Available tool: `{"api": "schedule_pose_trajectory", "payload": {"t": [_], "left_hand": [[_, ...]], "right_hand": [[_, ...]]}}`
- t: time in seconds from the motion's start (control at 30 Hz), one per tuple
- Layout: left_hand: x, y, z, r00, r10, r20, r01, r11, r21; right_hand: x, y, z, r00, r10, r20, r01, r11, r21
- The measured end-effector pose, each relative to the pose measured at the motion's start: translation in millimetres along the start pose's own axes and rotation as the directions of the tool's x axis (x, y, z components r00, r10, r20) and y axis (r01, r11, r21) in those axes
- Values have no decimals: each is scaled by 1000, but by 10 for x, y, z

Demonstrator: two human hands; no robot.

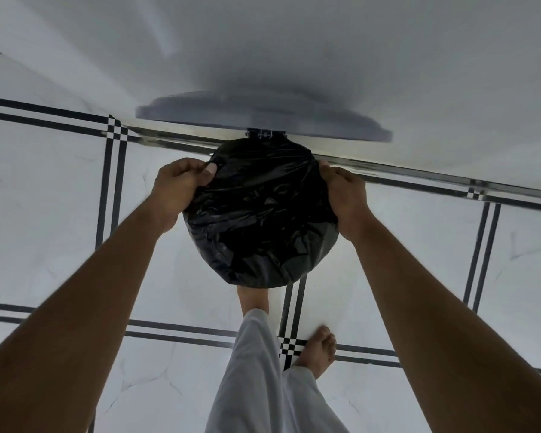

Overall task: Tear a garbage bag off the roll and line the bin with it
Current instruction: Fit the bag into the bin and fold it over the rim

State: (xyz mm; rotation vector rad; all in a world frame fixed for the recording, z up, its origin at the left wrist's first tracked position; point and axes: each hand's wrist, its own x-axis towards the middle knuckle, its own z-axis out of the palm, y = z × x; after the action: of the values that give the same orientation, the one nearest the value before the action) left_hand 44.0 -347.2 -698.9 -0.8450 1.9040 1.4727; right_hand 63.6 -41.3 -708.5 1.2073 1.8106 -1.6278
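Down on the tiled floor (pixel 60 214), the bin (pixel 327 242) stands upright, mouth facing up at me, lid (pixel 263 118) flipped back. My left hand (pixel 177 189) and right hand (pixel 345 195) both pinch the black garbage bag (pixel 256 214) stretched over its rim.

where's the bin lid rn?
Head view, top centre: the grey lid stands flipped open against the wall, hinged just behind the black bag.
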Motion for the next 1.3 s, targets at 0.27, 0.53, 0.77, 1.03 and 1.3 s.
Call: {"api": "schedule_pose_trajectory", "payload": {"t": [0.27, 0.53, 0.77, 1.03, 1.3], "left_hand": [[283, -1, 4, 981, -190, -36, 193, 975, 106], [298, 245, 114, 986, -115, -121, 132, 980, 148], [280, 175, -59, 940, -307, 151, 281, 945, 170], [266, 104, 58, 972, -100, -214, 161, 943, 292], [23, 177, 239, 961, -277, -26, 277, 961, 16]], "right_hand": [[152, -104, 151, 1000, -3, -2, 2, 994, -111], [140, -277, 227, 997, -77, 3, 74, 948, -310], [207, -265, 212, 992, 55, 111, -30, 976, -214], [-6, -176, 134, 965, -192, -176, 132, 944, -303], [-193, -94, 187, 986, -149, 77, 167, 886, -433]]}}
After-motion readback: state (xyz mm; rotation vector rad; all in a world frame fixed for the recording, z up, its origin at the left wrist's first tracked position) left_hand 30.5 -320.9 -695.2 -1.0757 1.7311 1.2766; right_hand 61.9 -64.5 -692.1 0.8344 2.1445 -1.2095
